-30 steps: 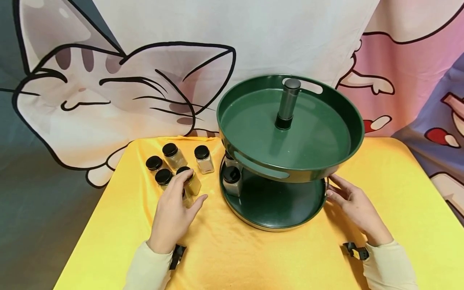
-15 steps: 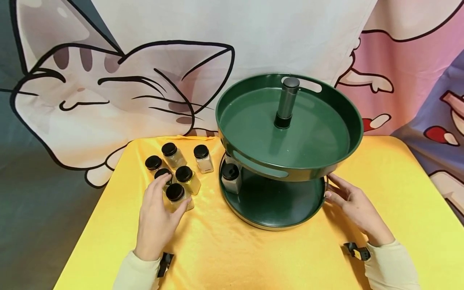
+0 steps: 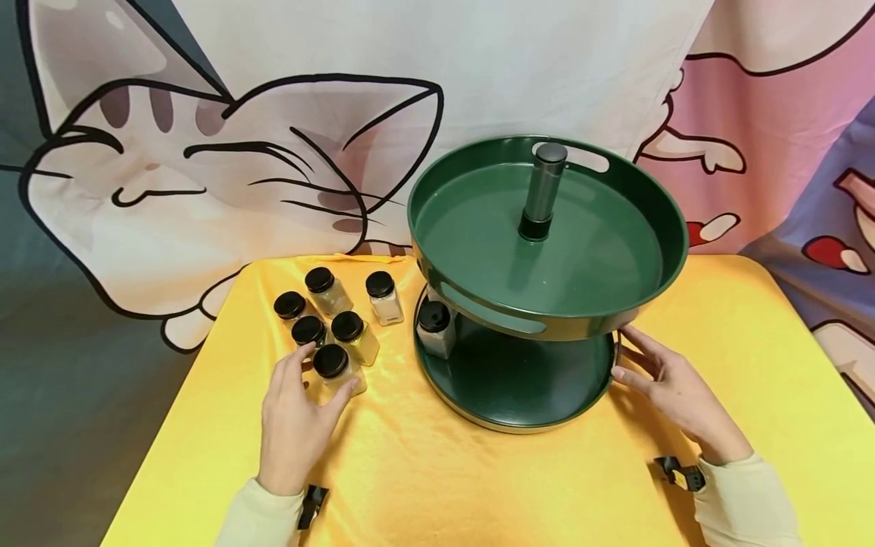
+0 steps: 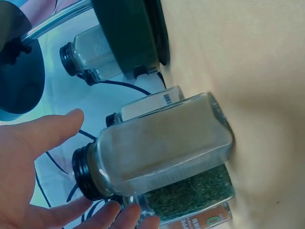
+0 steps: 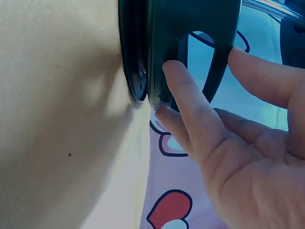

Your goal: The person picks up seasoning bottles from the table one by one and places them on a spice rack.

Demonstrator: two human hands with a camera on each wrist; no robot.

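My left hand (image 3: 295, 429) is beside the nearest glass spice jar (image 3: 331, 362), thumb and fingers spread on either side of its black lid. In the left wrist view this square jar (image 4: 162, 145) holds pale powder; the thumb stands apart from it and the fingertips lie near its lid. My right hand (image 3: 673, 391) is at the right rim of the two-tier green turntable's lower tray (image 3: 519, 399). In the right wrist view its fingertips (image 5: 175, 71) touch the tray's outer wall by the handle slot, with the thumb at the upper edge.
Several more black-lidded jars (image 3: 328, 292) stand close together on the yellow cloth (image 3: 437, 486), one jar (image 3: 385, 304) slightly apart. Jars (image 3: 435, 330) stand at the lower tray's left side. The upper tray (image 3: 478, 228) overhangs the lower one, with a central post (image 3: 543, 194).
My left hand has moved left and back from above the jars to beside the nearest one, uncovering it. The right hand has stayed at the tray rim.
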